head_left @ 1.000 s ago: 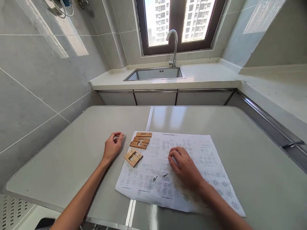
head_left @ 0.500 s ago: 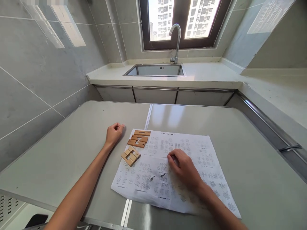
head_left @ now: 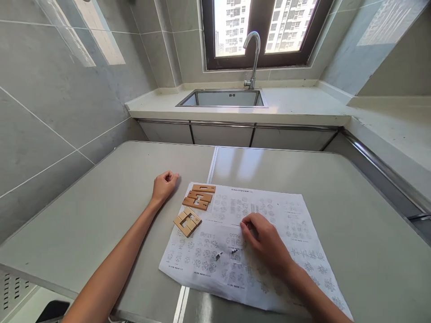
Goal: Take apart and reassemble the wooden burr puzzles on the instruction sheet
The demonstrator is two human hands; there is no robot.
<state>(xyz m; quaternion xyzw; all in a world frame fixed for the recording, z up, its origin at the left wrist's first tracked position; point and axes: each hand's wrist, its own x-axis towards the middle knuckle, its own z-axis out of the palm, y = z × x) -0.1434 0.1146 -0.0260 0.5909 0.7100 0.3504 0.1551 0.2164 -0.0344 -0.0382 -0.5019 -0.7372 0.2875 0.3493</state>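
Observation:
My left hand (head_left: 164, 186) rests on the grey table as a loose fist, with nothing showing in it. My right hand (head_left: 261, 235) lies on a large printed sheet (head_left: 279, 211), its fingers curled in and nothing visible between them. Notched wooden puzzle pieces lie over the sheet's upper left edge, closer to my left hand. One is a single slotted brown bar (head_left: 204, 188); below it is a pair of brown pieces (head_left: 198, 200). A lighter wooden square of joined pieces (head_left: 187, 221) lies beneath those, turned at an angle. The sheet carries small line diagrams and has two small torn spots.
The table (head_left: 101, 215) has a pale seam strip running front to back. Beyond it stand a white counter (head_left: 303, 98) with a sink (head_left: 222, 106), a tap (head_left: 253, 58) and a window (head_left: 259, 31). A dark object (head_left: 53, 310) sits below the table's front left edge.
The whole view has shifted slightly, so everything appears a little further right. Neither hand has visibly moved against the table, and the wooden pieces lie as before.

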